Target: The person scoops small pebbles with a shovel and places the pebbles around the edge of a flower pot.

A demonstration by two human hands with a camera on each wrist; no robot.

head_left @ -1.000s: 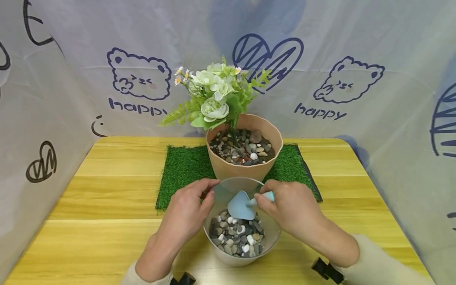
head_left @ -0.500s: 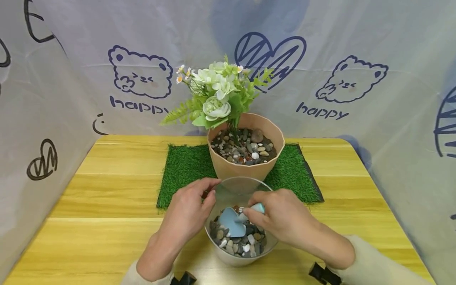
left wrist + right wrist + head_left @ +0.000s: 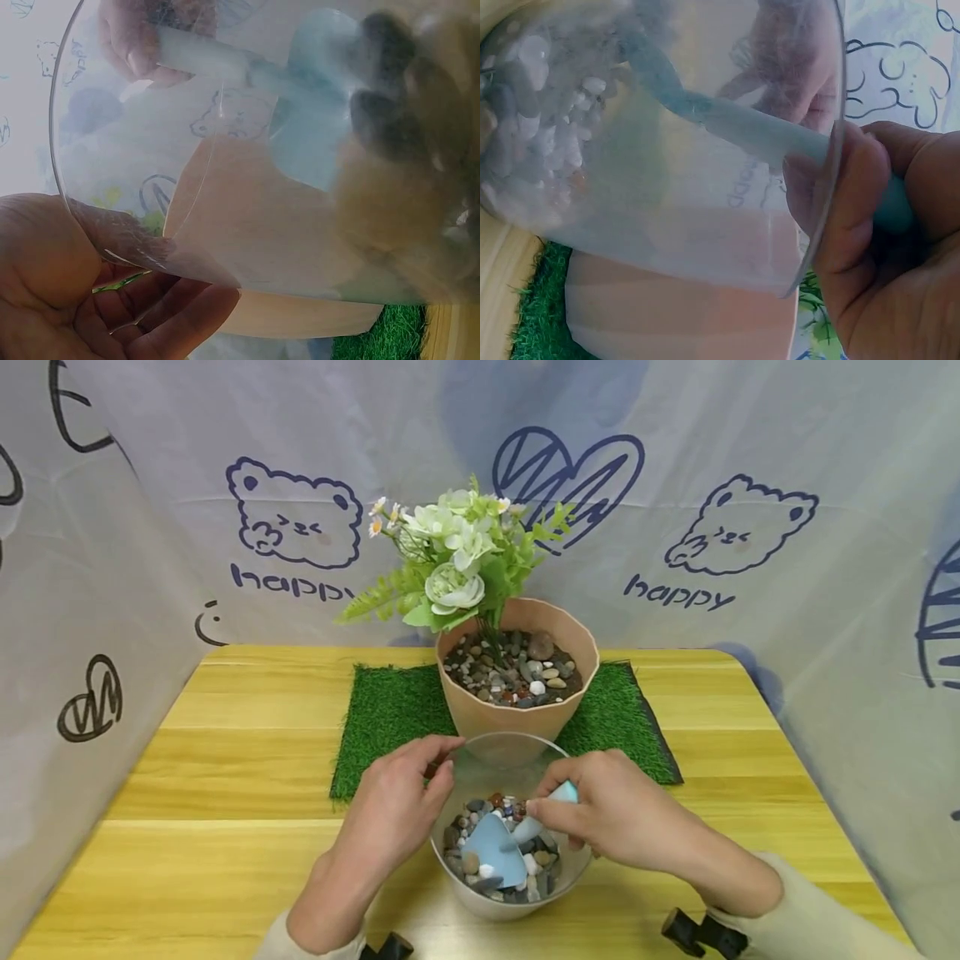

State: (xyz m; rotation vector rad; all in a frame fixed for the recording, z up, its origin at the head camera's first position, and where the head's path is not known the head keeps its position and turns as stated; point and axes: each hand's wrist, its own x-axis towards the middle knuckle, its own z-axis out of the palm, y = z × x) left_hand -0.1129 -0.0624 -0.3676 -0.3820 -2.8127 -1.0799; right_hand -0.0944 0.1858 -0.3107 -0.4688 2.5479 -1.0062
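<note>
A small blue trowel dips into the pebbles inside a clear plastic bucket, with a few stones on its blade. My right hand grips the trowel's handle at the bucket's right rim. On the left side, my left hand holds the bucket's rim, the thumb on one side of the wall and the fingers on the other. Through the cloudy wall in the left wrist view, the blade rests against the stones.
Behind the bucket stands a terracotta-coloured flower pot with pebbles, soil and white artificial-looking flowers. It sits on a green turf mat on the wooden table. Printed cloth hangs around the back and sides.
The trowel has gone from above the pebbles down into them, and stones now lie on its blade. My right hand shifted with it. The left hand stays at the rim.
</note>
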